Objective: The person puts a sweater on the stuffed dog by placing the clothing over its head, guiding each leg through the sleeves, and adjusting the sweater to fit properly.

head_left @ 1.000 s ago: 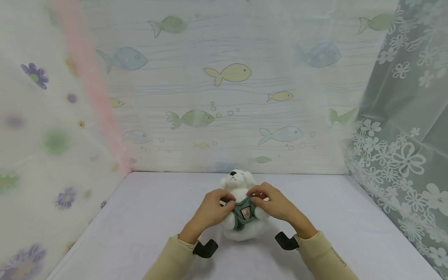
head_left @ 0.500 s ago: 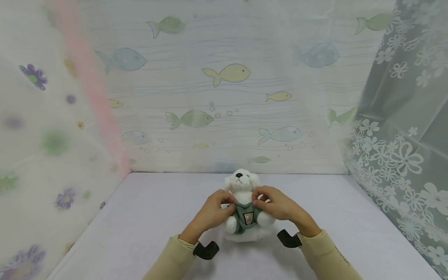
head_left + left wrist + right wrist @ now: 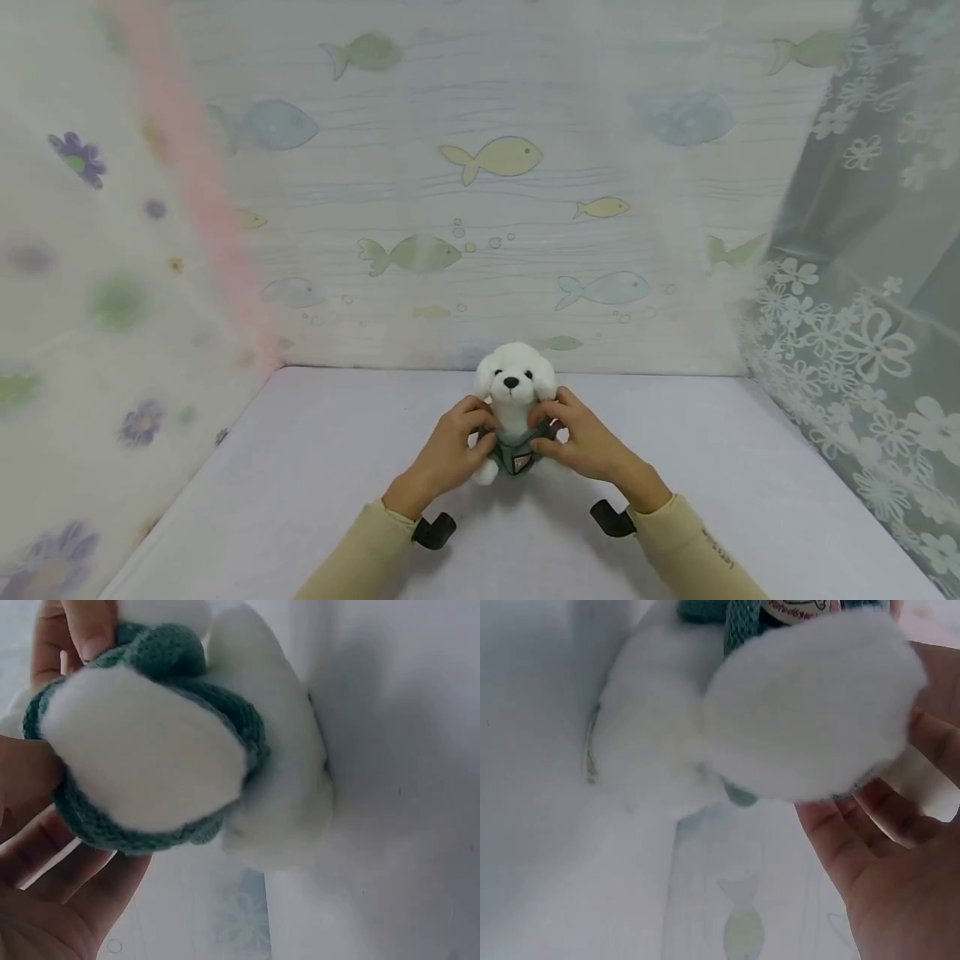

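A white plush dog (image 3: 515, 371) faces me in the head view, leaning forward over the table, wearing a green knitted vest (image 3: 517, 446) with a shield-shaped badge (image 3: 522, 462). My left hand (image 3: 450, 447) pinches the vest near one shoulder of the toy; my right hand (image 3: 590, 439) pinches it near the other. Up close in the left wrist view, the vest's armhole (image 3: 105, 832) circles a fluffy white foreleg (image 3: 146, 754), thumb and fingers at its edge. The other foreleg (image 3: 810, 705) fills the right wrist view, partly hiding the right fingers behind it.
White cloth covers the table (image 3: 337, 500). Behind its far edge hangs a fish-patterned curtain (image 3: 360, 175); flowered sheets (image 3: 862, 400) flank both sides. Black wrist mounts (image 3: 433, 531) jut inward below each hand.
The dog's raised face has tipped forward and down toward me, and its lower body is now mostly hidden. Toy and right hand have shifted a little left; both hands keep their hold.
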A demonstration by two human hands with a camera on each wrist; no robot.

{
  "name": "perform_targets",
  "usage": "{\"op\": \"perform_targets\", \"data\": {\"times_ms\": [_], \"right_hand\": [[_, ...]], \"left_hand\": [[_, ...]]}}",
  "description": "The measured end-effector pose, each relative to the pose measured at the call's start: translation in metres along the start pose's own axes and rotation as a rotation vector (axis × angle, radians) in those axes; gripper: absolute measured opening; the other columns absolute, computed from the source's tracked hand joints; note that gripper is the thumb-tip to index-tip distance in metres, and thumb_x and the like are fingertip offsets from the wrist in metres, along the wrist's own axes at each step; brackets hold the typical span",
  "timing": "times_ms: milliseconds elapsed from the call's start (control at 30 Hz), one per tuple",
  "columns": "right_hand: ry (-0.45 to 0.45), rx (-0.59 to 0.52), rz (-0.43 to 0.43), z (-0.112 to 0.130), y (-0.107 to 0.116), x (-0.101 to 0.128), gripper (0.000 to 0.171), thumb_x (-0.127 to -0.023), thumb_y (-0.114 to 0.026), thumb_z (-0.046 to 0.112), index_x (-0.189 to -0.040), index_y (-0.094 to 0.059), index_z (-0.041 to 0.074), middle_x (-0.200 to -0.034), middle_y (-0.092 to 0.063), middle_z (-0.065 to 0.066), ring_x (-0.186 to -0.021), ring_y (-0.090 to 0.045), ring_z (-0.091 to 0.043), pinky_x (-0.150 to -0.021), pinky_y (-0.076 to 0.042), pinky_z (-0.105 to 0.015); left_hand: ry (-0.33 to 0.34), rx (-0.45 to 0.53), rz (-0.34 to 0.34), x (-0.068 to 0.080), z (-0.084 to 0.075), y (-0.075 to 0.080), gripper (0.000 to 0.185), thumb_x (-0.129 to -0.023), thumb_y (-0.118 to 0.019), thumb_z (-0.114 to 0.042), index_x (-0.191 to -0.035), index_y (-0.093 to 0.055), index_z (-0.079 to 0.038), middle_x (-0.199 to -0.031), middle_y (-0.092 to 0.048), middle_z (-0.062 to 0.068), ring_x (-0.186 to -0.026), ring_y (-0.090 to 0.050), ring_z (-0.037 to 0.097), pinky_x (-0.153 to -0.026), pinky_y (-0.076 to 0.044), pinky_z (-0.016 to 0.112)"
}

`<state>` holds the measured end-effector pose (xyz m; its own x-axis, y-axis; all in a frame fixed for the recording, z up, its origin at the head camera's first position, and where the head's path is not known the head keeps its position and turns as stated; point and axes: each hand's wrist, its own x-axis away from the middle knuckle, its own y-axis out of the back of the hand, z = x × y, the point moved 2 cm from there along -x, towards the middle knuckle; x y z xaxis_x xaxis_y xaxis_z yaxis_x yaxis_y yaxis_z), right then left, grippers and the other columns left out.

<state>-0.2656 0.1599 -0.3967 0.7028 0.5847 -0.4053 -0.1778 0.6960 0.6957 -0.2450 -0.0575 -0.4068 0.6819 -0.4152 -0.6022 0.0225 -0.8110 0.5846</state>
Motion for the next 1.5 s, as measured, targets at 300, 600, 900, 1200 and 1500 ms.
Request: {"op": "perform_targets", "data": {"times_ms": [300, 600, 900, 1200, 1500], "right_hand": [[0.041, 0.053, 0.087, 0.006, 0.005, 0.001, 0.004, -0.093, -0.061, 0.011, -0.093, -0.057, 0.012, -0.102, -0.047, -0.001, -0.091, -0.051, -0.017, -0.074, -0.048, -0.028], [0.045, 0.036, -0.004, -0.002, 0.012, 0.002, 0.005, -0.099, -0.052, 0.011, -0.096, -0.049, 0.01, -0.083, -0.055, 0.006, -0.073, -0.053, -0.008, -0.064, -0.045, -0.026], [-0.13, -0.122, -0.07, 0.001, 0.015, 0.01, 0.021, -0.089, -0.054, -0.007, -0.104, -0.065, 0.003, -0.103, -0.065, -0.01, -0.087, -0.063, -0.021, -0.075, -0.053, -0.031], [-0.08, -0.116, -0.033, 0.013, 0.02, 0.009, 0.017, -0.096, -0.046, -0.006, -0.106, -0.059, -0.002, -0.101, -0.063, -0.012, -0.079, -0.062, -0.02, -0.069, -0.052, -0.03], [-0.078, -0.127, -0.067, 0.013, 0.018, 0.01, 0.016, -0.094, -0.047, -0.008, -0.105, -0.057, -0.003, -0.107, -0.062, -0.012, -0.098, -0.061, -0.024, -0.081, -0.051, -0.031]], "left_hand": [[-0.019, -0.107, 0.007, 0.001, 0.006, 0.002, 0.008, -0.094, -0.058, -0.003, -0.097, -0.058, -0.01, -0.095, -0.064, 0.0, -0.088, -0.062, 0.009, -0.074, -0.051, 0.026], [0.037, -0.059, -0.007, -0.002, 0.007, 0.0, 0.009, -0.095, -0.056, -0.003, -0.101, -0.055, -0.01, -0.094, -0.065, 0.001, -0.088, -0.065, 0.012, -0.075, -0.052, 0.03], [0.079, 0.053, -0.021, 0.003, 0.018, -0.001, 0.026, -0.088, -0.05, 0.009, -0.104, -0.06, -0.009, -0.107, -0.06, 0.002, -0.103, -0.059, 0.017, -0.082, -0.053, 0.03], [0.034, 0.011, -0.019, 0.002, 0.021, 0.0, 0.013, -0.095, -0.053, 0.003, -0.095, -0.061, -0.008, -0.098, -0.065, 0.003, -0.094, -0.064, 0.015, -0.078, -0.053, 0.03], [-0.062, -0.017, 0.027, 0.005, 0.02, 0.001, 0.021, -0.086, -0.064, 0.004, -0.098, -0.062, -0.013, -0.098, -0.062, -0.003, -0.096, -0.06, 0.013, -0.083, -0.05, 0.037]]}}
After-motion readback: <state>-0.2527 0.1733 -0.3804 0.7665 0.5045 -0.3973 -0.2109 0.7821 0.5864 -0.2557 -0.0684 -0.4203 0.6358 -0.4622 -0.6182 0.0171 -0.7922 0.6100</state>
